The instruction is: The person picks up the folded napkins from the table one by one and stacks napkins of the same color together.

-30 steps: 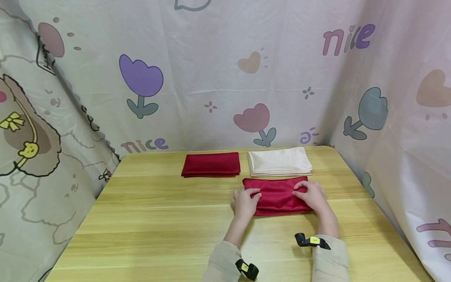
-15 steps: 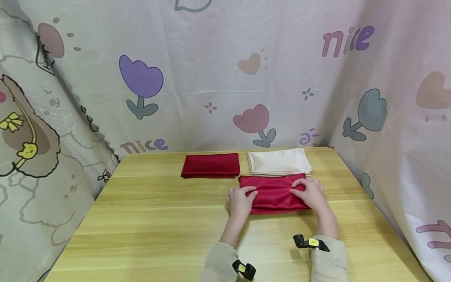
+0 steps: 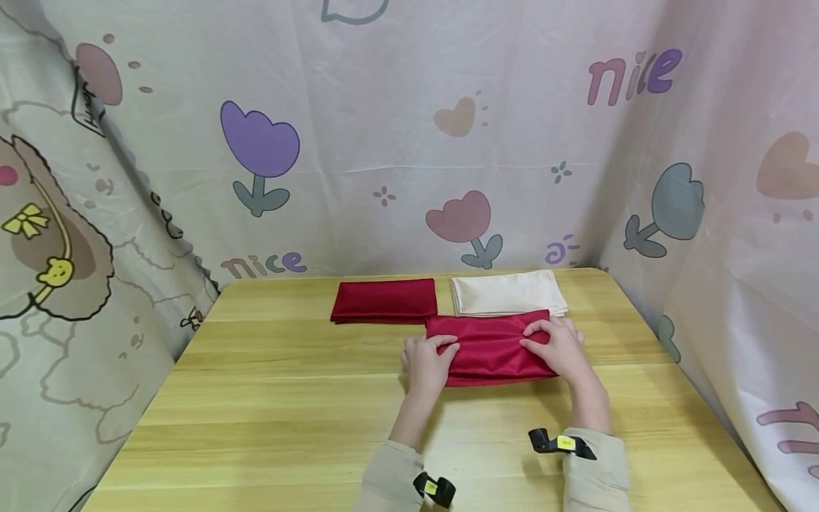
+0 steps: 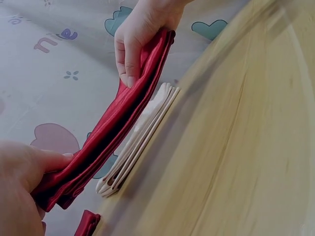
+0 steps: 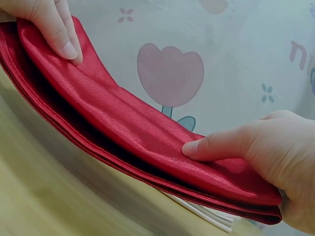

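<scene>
A folded red cloth (image 3: 486, 348) with a satin sheen hangs between both hands, raised off the table in the wrist views. My left hand (image 3: 429, 364) grips its left end, thumb on top and the other fingers underneath. At the opposite end my right hand (image 3: 559, 350) holds it the same way, the thumb (image 5: 199, 149) pressing on the upper layer. The layers gape a little along the near edge. Just behind it lies a folded white cloth (image 3: 505, 293), partly covered by the red one in the head view. Left of that rests a second folded red cloth (image 3: 384, 300).
All this is over a light wooden table (image 3: 269, 398). A printed curtain (image 3: 358, 128) with tulips and hearts hangs along the back and both sides. Each sleeve carries a small black wrist camera (image 3: 434, 491).
Both hands have carried the red cloth a little left and toward the back. It now overlaps the front edge of the white cloth in the head view.
</scene>
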The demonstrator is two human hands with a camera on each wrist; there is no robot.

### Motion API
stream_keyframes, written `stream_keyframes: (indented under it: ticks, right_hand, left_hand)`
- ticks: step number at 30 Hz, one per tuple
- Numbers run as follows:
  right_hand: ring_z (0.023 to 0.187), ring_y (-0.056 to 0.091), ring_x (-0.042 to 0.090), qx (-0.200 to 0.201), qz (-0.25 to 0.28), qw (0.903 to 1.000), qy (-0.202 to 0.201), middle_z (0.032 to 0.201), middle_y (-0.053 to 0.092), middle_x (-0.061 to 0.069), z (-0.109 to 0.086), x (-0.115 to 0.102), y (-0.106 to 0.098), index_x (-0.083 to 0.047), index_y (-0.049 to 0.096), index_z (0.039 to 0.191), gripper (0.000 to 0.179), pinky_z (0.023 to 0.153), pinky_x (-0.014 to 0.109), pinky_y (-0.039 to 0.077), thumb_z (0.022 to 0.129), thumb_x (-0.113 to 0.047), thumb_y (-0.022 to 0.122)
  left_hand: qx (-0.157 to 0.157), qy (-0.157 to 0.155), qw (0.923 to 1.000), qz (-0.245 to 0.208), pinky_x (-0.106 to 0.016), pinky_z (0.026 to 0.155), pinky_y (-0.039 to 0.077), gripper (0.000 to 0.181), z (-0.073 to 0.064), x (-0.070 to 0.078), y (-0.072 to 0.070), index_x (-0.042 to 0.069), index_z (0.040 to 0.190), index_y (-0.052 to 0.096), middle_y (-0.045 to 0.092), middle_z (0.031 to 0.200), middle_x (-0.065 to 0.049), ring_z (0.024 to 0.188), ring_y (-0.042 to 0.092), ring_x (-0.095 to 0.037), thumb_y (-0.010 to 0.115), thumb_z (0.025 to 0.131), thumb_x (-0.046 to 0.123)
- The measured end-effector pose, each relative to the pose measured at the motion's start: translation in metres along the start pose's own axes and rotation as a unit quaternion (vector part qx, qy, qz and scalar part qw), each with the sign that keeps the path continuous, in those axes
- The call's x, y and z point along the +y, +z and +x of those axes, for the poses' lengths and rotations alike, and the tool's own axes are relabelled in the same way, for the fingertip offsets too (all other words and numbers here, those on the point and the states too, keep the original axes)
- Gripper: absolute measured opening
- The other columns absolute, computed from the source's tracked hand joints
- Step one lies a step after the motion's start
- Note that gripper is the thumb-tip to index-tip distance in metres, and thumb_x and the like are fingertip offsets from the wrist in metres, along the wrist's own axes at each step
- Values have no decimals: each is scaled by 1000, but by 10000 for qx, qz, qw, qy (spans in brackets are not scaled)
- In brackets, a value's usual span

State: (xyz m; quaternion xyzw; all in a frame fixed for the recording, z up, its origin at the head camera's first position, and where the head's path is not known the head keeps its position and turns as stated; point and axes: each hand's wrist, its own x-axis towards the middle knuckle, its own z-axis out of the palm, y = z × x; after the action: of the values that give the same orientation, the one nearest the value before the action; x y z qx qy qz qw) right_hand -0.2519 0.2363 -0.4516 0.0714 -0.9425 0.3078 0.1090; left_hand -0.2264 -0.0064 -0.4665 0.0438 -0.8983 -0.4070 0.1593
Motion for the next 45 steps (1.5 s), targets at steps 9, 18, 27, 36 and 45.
stream_keyframes:
  ticks: [9, 18, 27, 36, 45]
  right_hand:
    - [118, 38, 41, -60, 57, 9999, -84, 113, 63, 22, 2, -13, 3, -12, 68, 90, 15, 84, 52, 21, 82, -22, 76]
    - [107, 41, 35, 102, 39, 9996, -270, 102, 62, 17, 6, -26, 10, -14, 68, 88, 14, 87, 53, 22, 80, -19, 79]
    - [104, 41, 33, 358, 79, 9979, -541, 91, 59, 11, 7, -39, 19, -13, 68, 87, 15, 85, 52, 23, 79, -19, 79]
    - [102, 41, 33, 516, 65, 9959, -735, 87, 57, 9, 7, -50, 26, -13, 68, 87, 15, 83, 49, 22, 79, -18, 80]
    - [99, 42, 31, 601, 49, 9945, -852, 88, 57, 8, 6, -59, 31, -14, 69, 87, 15, 83, 49, 22, 79, -19, 80]
  left_hand:
    - [69, -1, 9999, -75, -44, 86, 32, 12, 5, -5, -12, 26, 93, 80, 72, 111, -9, 104, 47, -25, 77, 82, 30]
    - [160, -21, 9999, -43, -43, 86, 32, 12, 11, -12, -24, 25, 93, 80, 73, 107, -7, 101, 49, -26, 79, 81, 29]
    - [93, -91, 9999, 12, -43, 84, 31, 12, 19, -20, -36, 24, 93, 80, 75, 96, -4, 103, 49, -28, 78, 82, 29]
    - [149, -104, 9998, -22, -45, 86, 30, 12, 21, -25, -47, 23, 93, 80, 75, 98, -6, 106, 49, -30, 78, 82, 27]
    - [245, -71, 9997, 46, -43, 84, 29, 12, 22, -30, -55, 23, 94, 80, 75, 95, -4, 98, 47, -27, 78, 82, 27]
